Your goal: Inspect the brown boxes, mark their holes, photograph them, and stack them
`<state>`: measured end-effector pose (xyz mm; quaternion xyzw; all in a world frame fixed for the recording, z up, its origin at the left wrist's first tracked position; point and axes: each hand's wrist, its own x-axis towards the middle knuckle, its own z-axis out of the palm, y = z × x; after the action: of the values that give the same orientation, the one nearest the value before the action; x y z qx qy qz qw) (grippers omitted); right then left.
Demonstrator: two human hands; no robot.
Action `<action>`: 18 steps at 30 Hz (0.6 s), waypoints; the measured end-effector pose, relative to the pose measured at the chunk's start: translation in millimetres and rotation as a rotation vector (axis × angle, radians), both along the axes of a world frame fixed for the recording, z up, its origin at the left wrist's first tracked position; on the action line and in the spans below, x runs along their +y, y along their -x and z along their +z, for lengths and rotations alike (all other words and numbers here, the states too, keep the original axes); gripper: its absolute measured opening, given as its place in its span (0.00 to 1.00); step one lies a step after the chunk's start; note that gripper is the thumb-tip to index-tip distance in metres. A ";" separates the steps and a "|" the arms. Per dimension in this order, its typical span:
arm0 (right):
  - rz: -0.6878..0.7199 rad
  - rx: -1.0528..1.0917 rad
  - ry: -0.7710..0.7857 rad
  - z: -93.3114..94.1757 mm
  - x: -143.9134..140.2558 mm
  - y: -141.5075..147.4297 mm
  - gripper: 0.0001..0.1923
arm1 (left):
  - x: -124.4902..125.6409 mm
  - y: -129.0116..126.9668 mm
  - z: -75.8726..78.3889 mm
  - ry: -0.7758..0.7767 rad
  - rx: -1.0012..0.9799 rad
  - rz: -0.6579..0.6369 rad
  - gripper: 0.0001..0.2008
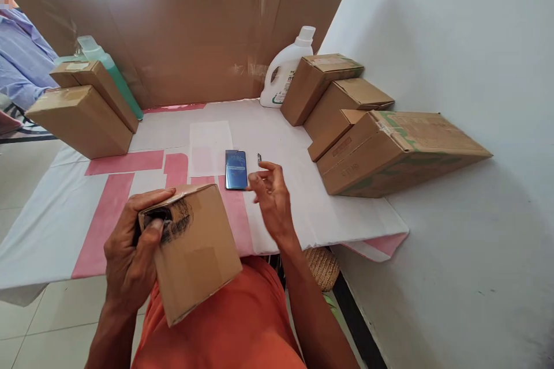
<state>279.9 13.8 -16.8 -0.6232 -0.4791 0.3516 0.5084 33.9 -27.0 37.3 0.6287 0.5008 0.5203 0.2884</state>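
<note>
The left hand (132,248) held a small brown cardboard box with a black scribbled patch (193,248) near the person's lap, above an orange garment (242,323) and at the near edge of the bench; its grip was closed on the box's upper left corner, thumb across the dark patch and fingers along the top edge. The box sat tilted, one corner pointing down toward the lap.

The right hand (270,196) hovered just over the white-and-pink covered bench (303,196) with a loose, open grip, fingers curled and holding nothing. Just beside its fingertips lay a dark blue flat phone (236,169), screen up, and a small thin metal object (259,157) too small to identify.

To the right stood a stack of four brown cardboard cartons (372,144), leaning against one another, with a white plastic jug with a handle (283,72) behind them. At the far left sat two more brown cartons (82,112) and a green plastic bottle (115,78). A large brown cardboard sheet (182,34) stood upright along the back. A person's light blue sleeve (21,60) showed at the left edge.
</note>
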 end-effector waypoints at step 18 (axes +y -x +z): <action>-0.015 0.066 0.273 -28.8 41.8 -56.6 0.13 | 22.4 -4.7 -6.5 0.165 -0.396 -0.010 0.15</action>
<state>336.5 55.6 -45.6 -0.6782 -0.4054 0.4298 0.4370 38.5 -4.7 30.8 0.4908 0.4720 0.5898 0.4342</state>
